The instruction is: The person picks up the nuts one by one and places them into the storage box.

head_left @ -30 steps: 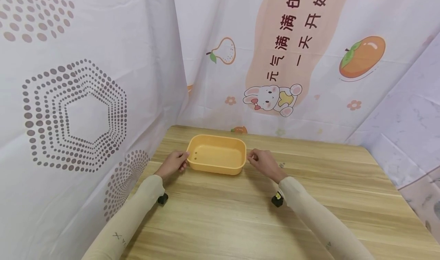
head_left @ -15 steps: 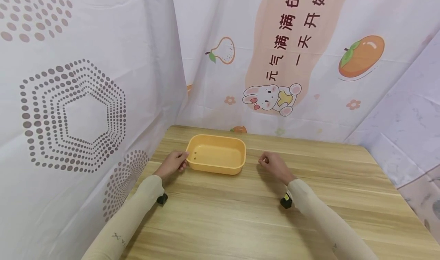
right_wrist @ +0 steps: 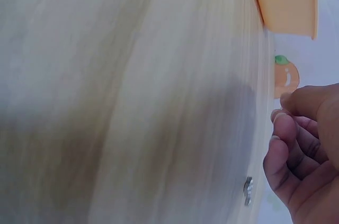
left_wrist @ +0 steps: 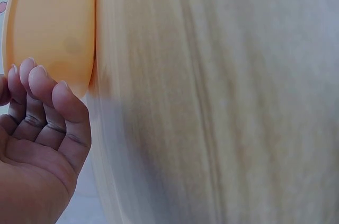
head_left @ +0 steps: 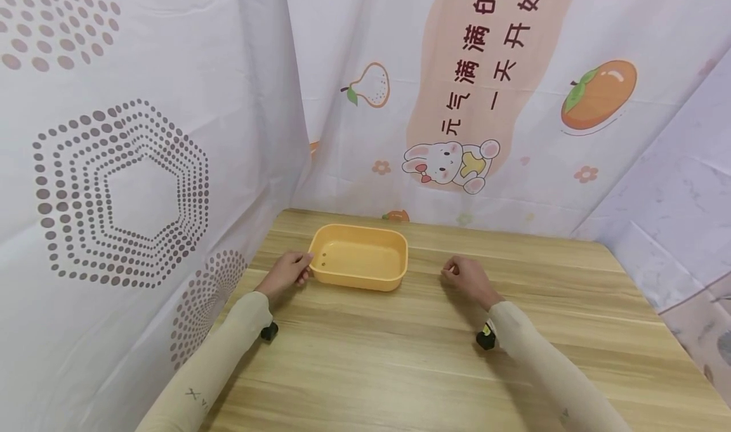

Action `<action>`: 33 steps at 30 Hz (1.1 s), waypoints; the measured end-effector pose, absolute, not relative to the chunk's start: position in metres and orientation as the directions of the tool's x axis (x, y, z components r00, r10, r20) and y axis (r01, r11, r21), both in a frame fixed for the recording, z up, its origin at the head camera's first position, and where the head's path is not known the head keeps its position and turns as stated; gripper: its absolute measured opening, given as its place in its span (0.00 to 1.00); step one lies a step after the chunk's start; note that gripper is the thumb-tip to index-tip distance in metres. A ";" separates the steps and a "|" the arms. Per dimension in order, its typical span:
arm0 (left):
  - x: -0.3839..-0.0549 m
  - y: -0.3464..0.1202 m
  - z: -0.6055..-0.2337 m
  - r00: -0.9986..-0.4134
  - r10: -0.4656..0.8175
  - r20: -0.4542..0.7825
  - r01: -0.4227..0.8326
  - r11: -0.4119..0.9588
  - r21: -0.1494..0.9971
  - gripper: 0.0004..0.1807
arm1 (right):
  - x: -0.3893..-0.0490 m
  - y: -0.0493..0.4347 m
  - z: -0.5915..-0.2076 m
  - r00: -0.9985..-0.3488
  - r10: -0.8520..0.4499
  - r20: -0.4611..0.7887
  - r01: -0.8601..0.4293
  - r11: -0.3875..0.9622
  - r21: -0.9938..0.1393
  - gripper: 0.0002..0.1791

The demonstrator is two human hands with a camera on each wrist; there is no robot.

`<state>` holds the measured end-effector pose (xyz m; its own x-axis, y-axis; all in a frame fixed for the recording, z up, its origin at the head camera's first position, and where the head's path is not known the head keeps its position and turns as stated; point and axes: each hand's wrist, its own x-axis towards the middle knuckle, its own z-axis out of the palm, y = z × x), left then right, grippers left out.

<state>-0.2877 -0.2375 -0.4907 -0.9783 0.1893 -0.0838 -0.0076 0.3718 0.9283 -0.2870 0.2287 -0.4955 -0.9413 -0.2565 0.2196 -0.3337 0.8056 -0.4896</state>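
Observation:
A yellow rectangular basin [head_left: 360,282] with rounded corners sits near the back left of the wooden table. At its left end, my left hand [head_left: 285,272] pinches the rim between thumb and fingers. In the left wrist view, that hand's fingers [left_wrist: 71,105] curl against the end of the basin [left_wrist: 53,23]. My right hand [head_left: 471,278] is apart from the basin's right end, its fingers loosely curled. No object shows between its thumb and fingers [right_wrist: 286,128]. In the right wrist view, a small silvery cluster [right_wrist: 248,191] lies on the table near this hand.
Two small dark round spots [head_left: 323,259] show inside the basin's left end; holes or loose pieces, I cannot tell. The table [head_left: 365,356] meets a printed curtain [head_left: 514,184] at the back and a dotted curtain [head_left: 251,165] at the left.
My right hand has moved right, away from the basin's right end, and now covers the spot where a small grey cluster showed. The left hand and the basin stay practically still.

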 end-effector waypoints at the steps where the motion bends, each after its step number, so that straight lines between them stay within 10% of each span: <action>1: -0.288 -0.238 -0.491 -0.978 0.189 -0.085 -0.009 0.371 0.929 0.23 | -0.287 0.230 -0.496 -0.944 -0.251 0.213 -0.326 0.805 -0.496 0.04; 33: -0.291 -0.239 -0.493 -0.976 0.199 -0.090 -0.008 0.379 0.925 0.23 | -0.280 0.278 -0.508 -0.986 -0.141 0.095 -0.169 0.798 -0.579 0.12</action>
